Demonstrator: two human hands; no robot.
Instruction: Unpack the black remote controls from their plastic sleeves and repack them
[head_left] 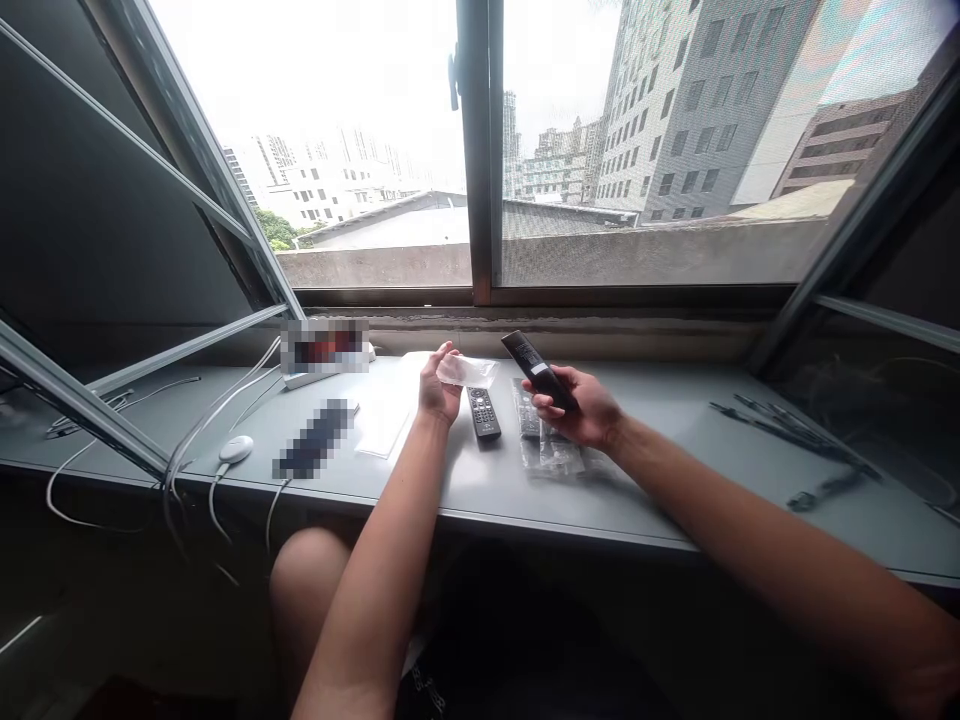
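Note:
In my right hand [589, 408] is a black remote control [536, 368], tilted up above the shelf with a small white label on the side I see. My left hand [441, 385] is closed on a clear plastic bag [469, 372], which sticks out to the right from the fingers. Just below that bag a second black remote control [484, 414] lies on the grey tabletop with its buttons up. Beneath my right hand rest clear plastic bags [553, 456], at least one with a remote inside; part of them is hidden by the hand.
At left lie a blurred dark phone-like object [315, 440], a white round charger [235, 449] with cables, and a white sheet [382, 430]. A blurred box [326, 350] stands behind them. Black cables [795, 435] lie at right. The tabletop [645, 510] ends in front at my knees; a window is behind.

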